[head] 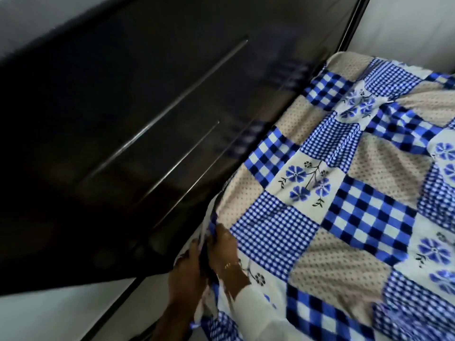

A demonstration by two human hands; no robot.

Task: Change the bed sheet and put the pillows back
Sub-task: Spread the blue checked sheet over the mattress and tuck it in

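Note:
A patchwork bed sheet [344, 193] with blue checks, blue flowers and beige dotted squares covers the mattress and lies wrinkled. Both hands work at its edge along the dark headboard [123, 131]. My left hand [187, 271] grips the sheet's edge in the gap beside the headboard. My right hand [224, 252], with a gold bracelet and a white sleeve, presses down on the sheet right beside the left; its fingertips are hidden in the fold. No pillows are in view.
The glossy dark headboard fills the left half of the view and bears thin metal strips [167, 107]. A white wall [406, 28] stands behind the far end of the bed. Pale floor [49, 316] shows at the lower left.

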